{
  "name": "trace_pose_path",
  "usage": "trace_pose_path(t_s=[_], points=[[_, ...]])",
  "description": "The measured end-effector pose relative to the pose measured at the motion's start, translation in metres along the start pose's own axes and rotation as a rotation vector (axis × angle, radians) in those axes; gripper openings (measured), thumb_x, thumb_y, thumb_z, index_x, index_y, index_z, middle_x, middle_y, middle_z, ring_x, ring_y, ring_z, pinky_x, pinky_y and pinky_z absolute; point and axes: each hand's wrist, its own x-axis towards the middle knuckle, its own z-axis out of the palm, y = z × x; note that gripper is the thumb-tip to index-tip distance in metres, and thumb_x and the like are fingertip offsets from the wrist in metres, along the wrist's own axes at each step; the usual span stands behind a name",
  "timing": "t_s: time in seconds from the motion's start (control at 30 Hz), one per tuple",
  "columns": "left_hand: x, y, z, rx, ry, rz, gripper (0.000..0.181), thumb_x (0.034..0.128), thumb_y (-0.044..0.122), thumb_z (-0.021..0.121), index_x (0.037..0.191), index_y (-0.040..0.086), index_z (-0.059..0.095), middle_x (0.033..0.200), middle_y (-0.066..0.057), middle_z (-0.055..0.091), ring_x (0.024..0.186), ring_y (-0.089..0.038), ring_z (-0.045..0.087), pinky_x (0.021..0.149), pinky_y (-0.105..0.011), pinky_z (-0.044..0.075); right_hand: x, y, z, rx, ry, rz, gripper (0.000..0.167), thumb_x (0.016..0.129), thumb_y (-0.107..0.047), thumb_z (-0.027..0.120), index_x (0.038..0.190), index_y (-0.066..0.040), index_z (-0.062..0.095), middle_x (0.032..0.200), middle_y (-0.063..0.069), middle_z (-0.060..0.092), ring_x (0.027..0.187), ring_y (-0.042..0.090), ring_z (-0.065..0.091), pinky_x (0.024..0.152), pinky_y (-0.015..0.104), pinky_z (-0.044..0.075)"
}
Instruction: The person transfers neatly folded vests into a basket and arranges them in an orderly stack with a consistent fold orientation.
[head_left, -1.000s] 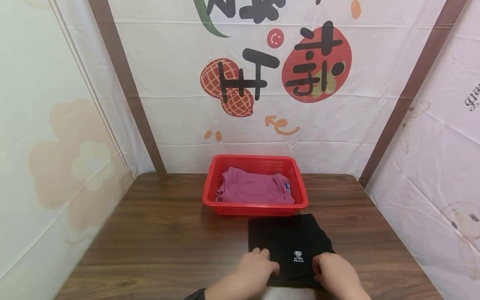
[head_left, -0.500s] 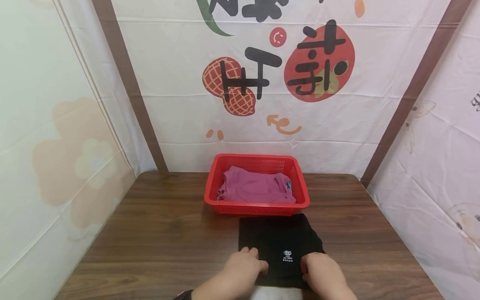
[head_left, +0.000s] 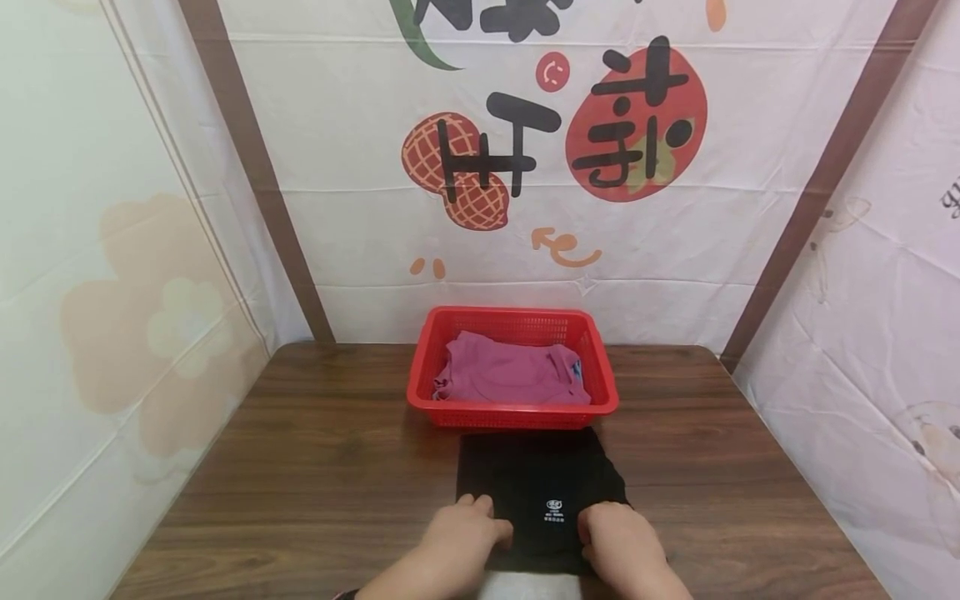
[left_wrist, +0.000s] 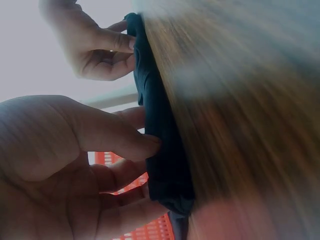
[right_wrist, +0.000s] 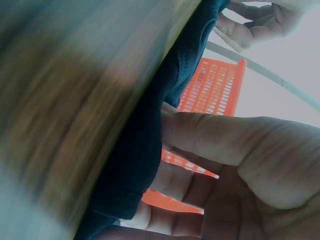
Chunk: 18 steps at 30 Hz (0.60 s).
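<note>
A folded black garment [head_left: 525, 467] with a small white print lies flat on the table, just in front of the red basket. My left hand [head_left: 461, 537] grips its near left part, thumb on the near edge and fingers over the top. At the near right part, my right hand [head_left: 622, 542] pinches the cloth between thumb and curled fingers. Both wrist views show the thick folded near edge of the garment [left_wrist: 162, 125] low on the wood, with the thumbs against it. The fingertips are partly hidden behind the fabric.
A red plastic basket [head_left: 513, 410] stands at the back of the brown wooden table [head_left: 337, 475], holding a folded pink garment [head_left: 510, 371] with a bit of blue showing under it. A printed white curtain [head_left: 360, 250] hangs behind the table, with more at both sides.
Both hands have slid the black garment to the left along the table, keeping hold of it. The red basket and the pink garment have stayed in place.
</note>
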Motion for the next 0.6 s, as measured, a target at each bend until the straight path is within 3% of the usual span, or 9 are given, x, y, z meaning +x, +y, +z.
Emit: trace_pose_path(t_s=[0.17, 0.4, 0.6], points=[[-0.008, -0.006, 0.002, 0.03, 0.06, 0.01, 0.04, 0.0616, 0.012, 0.084, 0.092, 0.037, 0.074, 0.083, 0.006, 0.054, 0.074, -0.013, 0.048, 0.054, -0.028, 0.04, 0.002, -0.008, 0.0, 0.004, 0.0, -0.031, 0.032, 0.071, -0.008, 0.087, 0.064, -0.02, 0.059, 0.064, -0.008, 0.055, 0.06, 0.013, 0.051, 0.055, 0.036, 0.044], [-0.012, -0.011, 0.003, 0.024, 0.041, -0.025, 0.039, 0.0631, 0.011, 0.084, 0.09, 0.036, 0.073, 0.083, 0.006, 0.054, 0.075, -0.014, 0.048, 0.054, -0.029, 0.04, 0.002, -0.017, 0.006, -0.078, 0.114, -0.116, 0.037, 0.068, -0.006, 0.086, 0.059, -0.022, 0.054, 0.061, -0.007, 0.053, 0.061, 0.018, 0.054, 0.059, 0.038, 0.044], [-0.019, -0.017, -0.001, 0.014, 0.06, -0.041, 0.037, 0.062, 0.01, 0.084, 0.087, 0.035, 0.073, 0.081, 0.006, 0.053, 0.073, -0.014, 0.046, 0.052, -0.029, 0.038, 0.005, -0.026, 0.011, -0.083, 0.121, -0.142, 0.036, 0.067, -0.009, 0.089, 0.061, -0.022, 0.056, 0.064, -0.007, 0.056, 0.063, 0.017, 0.055, 0.061, 0.037, 0.045]])
